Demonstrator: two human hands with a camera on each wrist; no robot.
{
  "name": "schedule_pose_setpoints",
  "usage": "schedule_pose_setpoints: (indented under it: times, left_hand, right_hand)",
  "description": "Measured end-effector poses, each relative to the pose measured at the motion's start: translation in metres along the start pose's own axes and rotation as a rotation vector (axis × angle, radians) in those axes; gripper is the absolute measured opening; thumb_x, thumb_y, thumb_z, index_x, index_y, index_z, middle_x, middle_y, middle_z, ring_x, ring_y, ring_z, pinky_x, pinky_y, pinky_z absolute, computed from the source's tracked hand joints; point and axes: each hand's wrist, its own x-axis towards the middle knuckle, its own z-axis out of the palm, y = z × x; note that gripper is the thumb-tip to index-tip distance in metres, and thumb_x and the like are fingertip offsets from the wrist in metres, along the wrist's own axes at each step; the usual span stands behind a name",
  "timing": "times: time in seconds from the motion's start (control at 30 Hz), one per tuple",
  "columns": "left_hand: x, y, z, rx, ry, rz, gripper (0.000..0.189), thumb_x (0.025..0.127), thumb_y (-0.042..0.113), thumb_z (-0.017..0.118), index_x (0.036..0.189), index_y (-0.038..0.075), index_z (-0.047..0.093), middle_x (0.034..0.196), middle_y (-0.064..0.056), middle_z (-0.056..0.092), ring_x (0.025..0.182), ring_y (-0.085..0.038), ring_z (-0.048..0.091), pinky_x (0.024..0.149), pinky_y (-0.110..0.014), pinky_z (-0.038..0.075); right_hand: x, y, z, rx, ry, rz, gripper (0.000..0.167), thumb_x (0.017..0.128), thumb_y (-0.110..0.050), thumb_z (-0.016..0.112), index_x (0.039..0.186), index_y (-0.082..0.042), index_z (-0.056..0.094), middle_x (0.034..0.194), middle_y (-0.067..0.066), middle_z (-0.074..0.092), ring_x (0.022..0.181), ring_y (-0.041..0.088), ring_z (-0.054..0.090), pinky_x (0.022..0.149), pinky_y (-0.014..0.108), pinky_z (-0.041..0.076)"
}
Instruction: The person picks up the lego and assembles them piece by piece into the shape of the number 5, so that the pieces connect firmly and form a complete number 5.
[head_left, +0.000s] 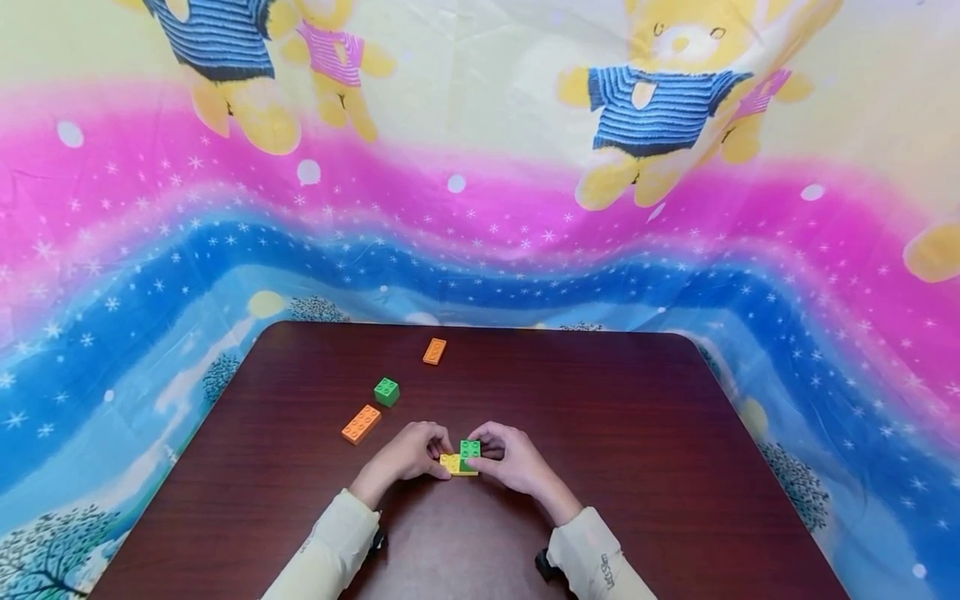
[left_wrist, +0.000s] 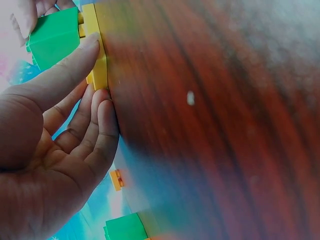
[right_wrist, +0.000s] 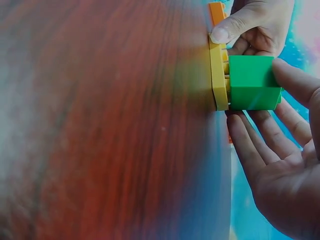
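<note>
While my left hand (head_left: 411, 450) pinches the flat, studded yellow plastic plate (head_left: 450, 461) by its left end, my right hand (head_left: 517, 461) holds a green plastic brick, cube-shaped with four studs on top (head_left: 470, 450), above the plate's right end. Both grips are closed on their pieces. My left thumb (left_wrist: 75, 70) lies against the plate's near side, the fingers curving round beyond it. With the right, my thumb (right_wrist: 297, 82) is on the near side of the brick and the fingers reach round its far side.

Seen from either wrist, the plate's yellow studs show between it and the base of the brick, so the brick is not pressed fully down; whether it touches the stud tops I cannot tell. The plate rests on the dark red-brown wood-grain tabletop (head_left: 600, 417), between my two hands.

Beyond my left hand lie three loose pieces, apart from one another: an orange eight-stud plastic plate (head_left: 362, 424) set at a slant, a second green cube-shaped brick (head_left: 387, 392) just past it, and a smaller orange plastic piece (head_left: 434, 351) near the far edge. Behind hangs a pink-and-blue cloth printed with teddy bears (head_left: 480, 217).
</note>
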Motion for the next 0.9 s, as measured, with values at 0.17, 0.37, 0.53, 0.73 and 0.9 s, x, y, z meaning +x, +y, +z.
schedule_pose_setpoints:
  times: [0.17,0.37,0.53,0.73,0.9]
  left_hand:
    - [0.0005,0.0004,0.0003,0.0,0.002,0.006,0.027,0.072,0.01,0.095,0.088,0.013,0.074,0.087,0.001,0.066,0.081,-0.014,0.059,0.072,-0.028,0.051]
    - [0.0016,0.0017,0.0009,0.008,0.002,0.021,0.027,0.072,0.01,0.095,0.088,0.014,0.074,0.088,0.001,0.066,0.081,-0.013,0.058,0.072,-0.027,0.051]
    - [0.0025,0.0017,0.0008,0.013,0.005,0.029,0.026,0.072,0.01,0.095,0.088,0.014,0.074,0.088,0.001,0.065,0.081,-0.013,0.058,0.071,-0.027,0.051]
    - [0.0013,0.0011,-0.0001,0.012,0.01,0.035,0.027,0.072,0.01,0.095,0.088,0.014,0.074,0.087,0.001,0.066,0.08,-0.012,0.058,0.071,-0.025,0.051]
    - [-0.0007,0.0015,-0.0003,0.01,0.009,0.031,0.027,0.072,0.01,0.095,0.088,0.011,0.074,0.087,-0.001,0.066,0.081,-0.014,0.059,0.071,-0.026,0.051]
  right_hand:
    - [-0.0003,-0.0002,0.0,-0.005,0.018,-0.002,0.027,0.092,-0.026,0.081,0.117,-0.019,0.072,0.11,-0.001,0.073,0.101,0.015,0.072,0.089,0.033,0.059]
    - [-0.0002,-0.0006,-0.0018,-0.013,0.022,0.001,0.027,0.091,-0.027,0.082,0.115,-0.019,0.072,0.109,-0.002,0.073,0.101,0.015,0.072,0.089,0.033,0.059]
    - [0.0004,-0.0003,-0.0023,-0.01,0.022,0.021,0.026,0.091,-0.026,0.082,0.114,-0.019,0.073,0.11,-0.002,0.074,0.1,0.015,0.072,0.088,0.033,0.06]
    - [0.0012,0.0001,-0.0012,0.008,0.022,0.027,0.025,0.09,-0.025,0.083,0.113,-0.02,0.074,0.109,-0.001,0.075,0.1,0.015,0.073,0.087,0.033,0.06]
    - [0.0014,0.001,0.0006,0.02,0.018,0.027,0.025,0.09,-0.024,0.083,0.112,-0.02,0.075,0.109,-0.001,0.075,0.099,0.015,0.073,0.086,0.032,0.06]
